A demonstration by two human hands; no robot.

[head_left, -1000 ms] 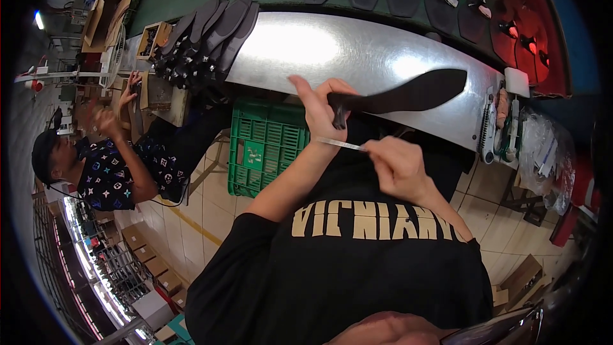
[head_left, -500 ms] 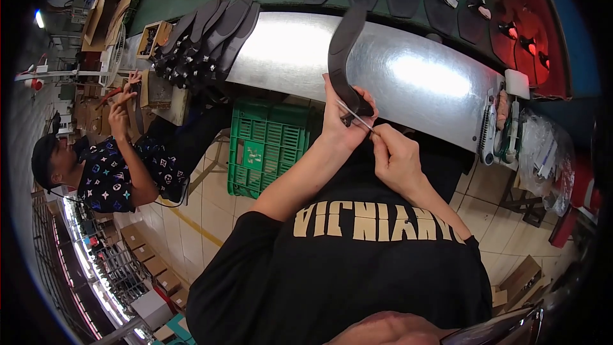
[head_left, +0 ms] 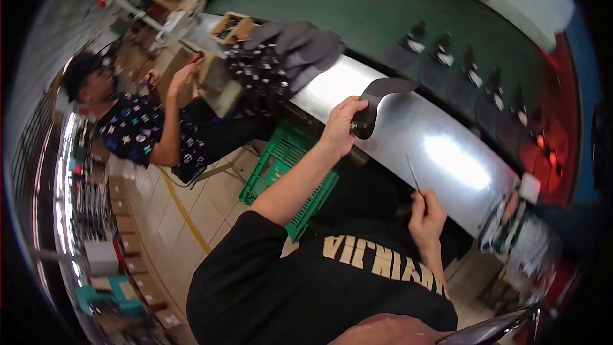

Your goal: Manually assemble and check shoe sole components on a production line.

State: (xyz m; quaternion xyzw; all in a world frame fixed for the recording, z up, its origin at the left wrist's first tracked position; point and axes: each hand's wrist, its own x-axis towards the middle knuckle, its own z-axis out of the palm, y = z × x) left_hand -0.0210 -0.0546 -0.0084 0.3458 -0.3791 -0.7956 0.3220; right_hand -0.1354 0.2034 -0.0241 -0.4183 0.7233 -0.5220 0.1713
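My left hand (head_left: 343, 126) is closed round one end of a dark grey shoe sole (head_left: 387, 87), raised over the metal worktop. The sole bends in a curve, its free end pointing right toward the green belt. A small shiny bit shows by my fingers; its kind is unclear. Lower and to the right, my right hand (head_left: 426, 217) pinches a thin metal rod-like tool (head_left: 412, 171) whose tip points up, apart from the sole. Left along the worktop lies a heap of similar soles (head_left: 313, 48) with black straps and silvery bits (head_left: 258, 70).
Across the metal worktop (head_left: 408, 131), a green belt (head_left: 319, 0) carries several strapped soles near a red-lit opening (head_left: 543, 160). A green crate (head_left: 313, 201) stands below my left arm. A co-worker (head_left: 137, 115) sits at left. Bagged items (head_left: 520, 233) hang at the right end.
My right hand and its tool have drawn away from the sole, down and right. The sole has swung from upright to pointing right in my left hand. The whole view has turned.
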